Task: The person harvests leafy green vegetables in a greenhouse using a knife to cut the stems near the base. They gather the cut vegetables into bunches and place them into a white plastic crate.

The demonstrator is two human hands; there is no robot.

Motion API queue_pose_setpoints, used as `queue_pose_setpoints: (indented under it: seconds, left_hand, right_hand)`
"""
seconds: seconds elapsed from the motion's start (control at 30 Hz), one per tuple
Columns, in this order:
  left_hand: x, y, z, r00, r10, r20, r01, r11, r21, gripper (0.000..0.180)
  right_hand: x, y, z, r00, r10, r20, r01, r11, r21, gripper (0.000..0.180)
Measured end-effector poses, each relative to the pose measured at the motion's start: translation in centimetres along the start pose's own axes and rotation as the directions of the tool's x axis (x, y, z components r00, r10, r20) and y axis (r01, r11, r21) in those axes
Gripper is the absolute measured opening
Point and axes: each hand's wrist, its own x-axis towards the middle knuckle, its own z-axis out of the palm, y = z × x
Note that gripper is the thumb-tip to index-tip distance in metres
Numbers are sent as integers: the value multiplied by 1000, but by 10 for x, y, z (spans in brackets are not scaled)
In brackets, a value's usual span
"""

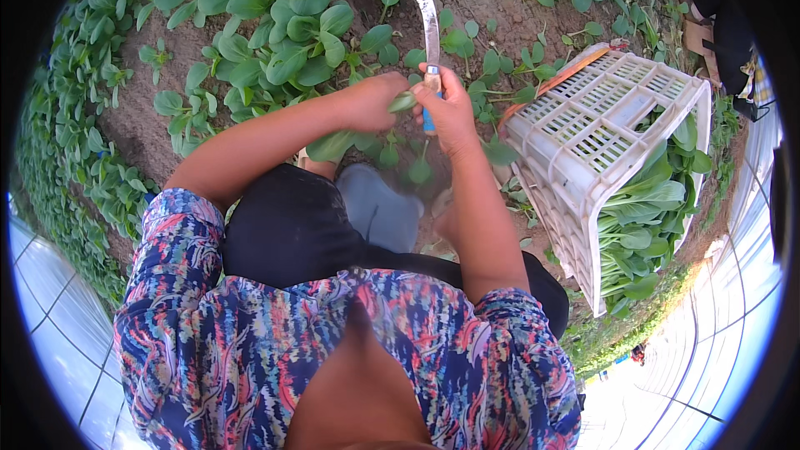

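Observation:
My right hand (450,112) grips a knife (431,29) by its blue handle, with the curved metal blade pointing away from me over the soil. My left hand (375,100) is closed around a small leafy green plant (402,102), its leaves poking out between both hands. The two hands touch each other just above my knees. Under them more leaves (333,146) of the same plant hang down.
A white plastic crate (583,142) lies tilted on its side at my right, packed with cut leafy greens (646,217). Rows of green plants (283,25) grow in brown soil ahead and to the left. A grey shoe (379,208) shows below my hands.

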Motion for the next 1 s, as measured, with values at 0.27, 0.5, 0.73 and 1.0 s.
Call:
queue_pose_setpoints:
  seconds: [0.27, 0.5, 0.73, 1.0]
  left_hand:
    - [-20, -80, -57, 855, -383, -351, 504, 772, 388, 38]
    - [-51, -78, -41, 838, -428, -338, 538, 750, 386, 33]
    - [-52, -93, -48, 832, -459, -310, 554, 714, 429, 31]
    - [-53, -100, -43, 829, -448, -333, 549, 765, 337, 30]
  right_hand:
    - [15, 51, 23, 929, -350, 119, 338, 671, -660, 43]
    - [47, 64, 58, 990, -72, 119, 137, 375, -917, 43]
    - [61, 68, 74, 999, -29, 41, 50, 416, -908, 44]
    - [77, 94, 73, 999, 48, -1, -32, 649, -760, 45]
